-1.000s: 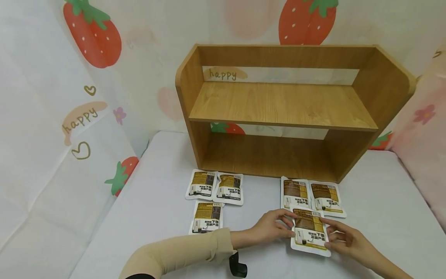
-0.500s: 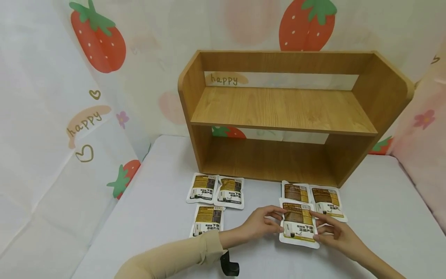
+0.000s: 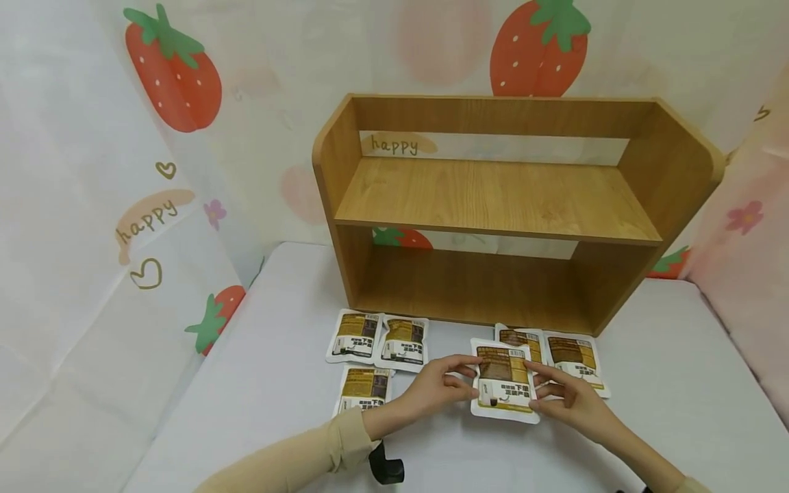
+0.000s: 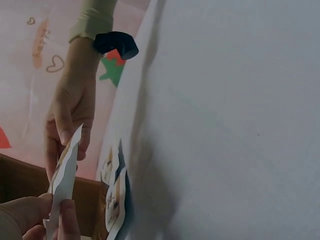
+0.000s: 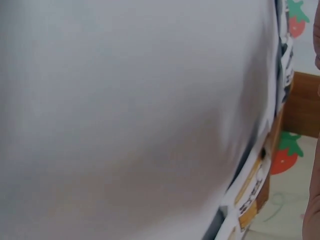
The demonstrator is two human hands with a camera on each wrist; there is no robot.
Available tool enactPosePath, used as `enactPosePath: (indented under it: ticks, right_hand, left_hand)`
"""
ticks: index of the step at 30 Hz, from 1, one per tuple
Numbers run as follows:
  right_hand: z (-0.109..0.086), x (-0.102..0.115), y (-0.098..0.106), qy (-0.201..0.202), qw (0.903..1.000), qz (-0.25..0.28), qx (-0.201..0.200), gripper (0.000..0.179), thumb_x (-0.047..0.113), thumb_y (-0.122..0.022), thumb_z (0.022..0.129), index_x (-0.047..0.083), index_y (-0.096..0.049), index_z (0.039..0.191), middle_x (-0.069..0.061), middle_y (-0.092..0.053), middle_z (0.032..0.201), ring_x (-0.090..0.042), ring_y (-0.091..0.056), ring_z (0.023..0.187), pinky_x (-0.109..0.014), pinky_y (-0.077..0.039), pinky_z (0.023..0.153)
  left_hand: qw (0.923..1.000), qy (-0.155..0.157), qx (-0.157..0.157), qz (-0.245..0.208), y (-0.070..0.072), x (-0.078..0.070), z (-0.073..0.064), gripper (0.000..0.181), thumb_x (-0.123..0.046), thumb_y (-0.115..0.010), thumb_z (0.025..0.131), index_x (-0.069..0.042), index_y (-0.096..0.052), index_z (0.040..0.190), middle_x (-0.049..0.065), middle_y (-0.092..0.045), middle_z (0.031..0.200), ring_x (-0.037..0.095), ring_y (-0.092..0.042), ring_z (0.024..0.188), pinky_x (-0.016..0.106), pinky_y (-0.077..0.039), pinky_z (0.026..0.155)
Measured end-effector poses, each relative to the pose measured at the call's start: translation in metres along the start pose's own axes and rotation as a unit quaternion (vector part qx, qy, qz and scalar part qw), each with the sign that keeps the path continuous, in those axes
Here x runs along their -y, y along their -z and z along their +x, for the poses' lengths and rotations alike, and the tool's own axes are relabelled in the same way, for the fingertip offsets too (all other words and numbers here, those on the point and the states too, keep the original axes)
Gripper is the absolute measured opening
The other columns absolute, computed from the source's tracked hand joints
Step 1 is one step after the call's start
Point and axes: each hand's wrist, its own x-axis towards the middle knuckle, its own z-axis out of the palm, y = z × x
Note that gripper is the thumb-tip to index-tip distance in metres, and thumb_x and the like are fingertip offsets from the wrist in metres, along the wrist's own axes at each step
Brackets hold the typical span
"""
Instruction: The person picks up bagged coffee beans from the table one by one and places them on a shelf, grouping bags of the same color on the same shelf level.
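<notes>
A flat white pouch (image 3: pixel 504 380) with a brown and gold label is held between both hands over the tabletop. My left hand (image 3: pixel 434 387) pinches its left edge and my right hand (image 3: pixel 570 400) pinches its right edge. Seen edge-on in the left wrist view, the pouch (image 4: pixel 67 167) stands off the table between both sets of fingers. Behind it, a similar pouch (image 3: pixel 520 335) is partly covered in the head view, beside another pouch (image 3: pixel 576 359). The right wrist view catches only slivers of my right hand (image 5: pixel 312 205) at its edge.
A two-tier wooden shelf (image 3: pixel 493 195) stands at the back of the white-covered table (image 3: pixel 277 383). Three more pouches (image 3: pixel 403 342) lie at its left front, the nearest partly behind my left forearm. A strawberry-printed cloth (image 3: pixel 265 123) hangs behind.
Both hands have carried the pouch leftward, away from the pair on the right, uncovering more of the right one. The head view has shifted slightly.
</notes>
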Motion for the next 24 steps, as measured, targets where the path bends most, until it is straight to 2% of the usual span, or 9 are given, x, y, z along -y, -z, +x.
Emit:
enactPosePath:
  ticks: [3, 7, 10, 13, 15, 19, 24]
  right_hand:
    - [0.006, 0.002, -0.001, 0.0, 1.0, -0.009, -0.001, 0.061, 0.008, -0.069, 0.082, -0.003, -0.043, 0.135, -0.018, -0.051, 0.108, -0.007, -0.06, 0.087, -0.026, -0.055, 0.065]
    - [0.012, 0.004, -0.002, 0.008, 0.9998, -0.019, 0.001, 0.061, 0.01, -0.07, 0.082, -0.002, -0.043, 0.135, -0.019, -0.053, 0.111, -0.01, -0.061, 0.088, -0.028, -0.056, 0.065]
    - [0.017, 0.006, -0.003, 0.009, 0.9999, -0.012, 0.006, 0.061, 0.011, -0.07, 0.082, -0.002, -0.043, 0.135, -0.019, -0.052, 0.111, -0.011, -0.062, 0.087, -0.029, -0.056, 0.065]
    - [0.023, 0.01, -0.004, 0.014, 0.9998, -0.009, 0.012, 0.061, 0.011, -0.07, 0.082, -0.002, -0.043, 0.136, -0.019, -0.051, 0.11, -0.013, -0.063, 0.085, -0.028, -0.056, 0.062]
    - [0.028, 0.013, -0.004, 0.015, 0.9998, -0.011, 0.011, 0.061, 0.012, -0.07, 0.082, 0.0, -0.043, 0.136, -0.019, -0.052, 0.111, -0.014, -0.063, 0.086, -0.027, -0.055, 0.061]
    - [0.038, 0.02, -0.007, 0.024, 0.9995, -0.019, 0.003, 0.06, 0.013, -0.07, 0.082, 0.002, -0.045, 0.136, -0.018, -0.053, 0.111, -0.013, -0.062, 0.087, -0.026, -0.055, 0.062]
    - [0.049, 0.026, -0.01, 0.052, 0.9981, -0.032, 0.0, 0.059, 0.011, -0.07, 0.082, 0.002, -0.046, 0.135, -0.019, -0.056, 0.107, -0.01, -0.061, 0.087, -0.026, -0.056, 0.065]
  left_hand:
    - [0.9999, 0.004, -0.01, 0.006, 0.004, -0.004, -0.002, 0.048, -0.012, -0.07, 0.082, -0.019, -0.056, 0.128, 0.006, -0.064, 0.107, 0.012, -0.067, 0.082, 0.022, -0.052, 0.068]
    - [0.9997, 0.001, -0.021, 0.011, 0.009, -0.01, -0.005, 0.05, -0.008, -0.069, 0.082, -0.016, -0.055, 0.129, 0.01, -0.062, 0.11, 0.019, -0.067, 0.088, 0.021, -0.051, 0.069]
    - [0.9996, -0.007, -0.025, 0.012, 0.014, -0.025, -0.011, 0.049, -0.005, -0.068, 0.083, -0.009, -0.053, 0.13, 0.015, -0.06, 0.112, 0.028, -0.065, 0.092, 0.019, -0.051, 0.07]
    - [0.9995, -0.008, -0.028, 0.012, 0.019, -0.041, -0.017, 0.049, -0.003, -0.066, 0.083, -0.005, -0.052, 0.13, 0.017, -0.059, 0.113, 0.031, -0.064, 0.093, 0.02, -0.051, 0.071]
    - [0.9994, -0.009, -0.031, 0.014, 0.023, -0.047, -0.02, 0.05, -0.005, -0.066, 0.084, -0.007, -0.051, 0.131, 0.016, -0.059, 0.114, 0.029, -0.064, 0.094, 0.021, -0.051, 0.072]
    - [0.999, -0.01, -0.04, 0.018, 0.031, -0.05, -0.02, 0.052, -0.006, -0.066, 0.084, -0.01, -0.05, 0.133, 0.014, -0.058, 0.117, 0.026, -0.064, 0.093, 0.023, -0.052, 0.073]
    - [0.9983, -0.013, -0.051, 0.025, 0.04, -0.056, -0.022, 0.053, -0.006, -0.067, 0.084, -0.011, -0.05, 0.134, 0.013, -0.057, 0.119, 0.026, -0.063, 0.095, 0.022, -0.052, 0.073]
